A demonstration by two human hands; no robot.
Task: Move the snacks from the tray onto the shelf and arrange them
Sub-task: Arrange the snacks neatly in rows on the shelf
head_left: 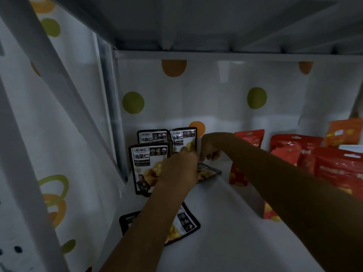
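Observation:
Both my hands reach deep into the white shelf (225,222). My left hand (179,165) and my right hand (211,148) together grip an upright black-and-white snack packet (183,137) near the back wall. Two more packets of the same kind stand to its left, one in front (145,163) and one behind (152,135). Another lies flat under my hands (209,171). A further one lies flat near the shelf front (188,222), partly hidden by my left forearm.
Red and orange snack bags (294,148) stand in rows on the right side of the shelf. A polka-dot cloth cover (176,95) forms the back and left walls. The board of the shelf above (216,26) hangs close overhead.

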